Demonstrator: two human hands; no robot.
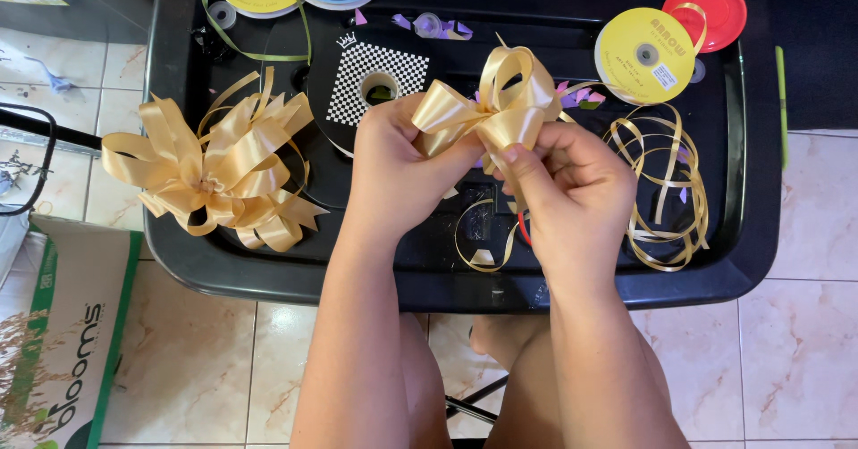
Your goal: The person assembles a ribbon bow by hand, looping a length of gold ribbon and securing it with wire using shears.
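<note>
Both of my hands hold a small gold ribbon bow [493, 100] above a black tray [760, 190]. My left hand [393, 167] pinches the bow's left loops from below. My right hand [572, 190] grips its middle, with the thumb pressed on the knot. The bow's loops stand up between the two hands. A thin gold ribbon tail [487, 243] curls down beneath them onto the tray.
Finished gold bows [214, 167] lie at the tray's left edge. A checkered ribbon spool [371, 78], a yellow spool [645, 54], a red lid [710, 7] and loose thin gold ribbon [666, 190] sit on the tray. A cardboard box [63, 342] stands on the tiled floor.
</note>
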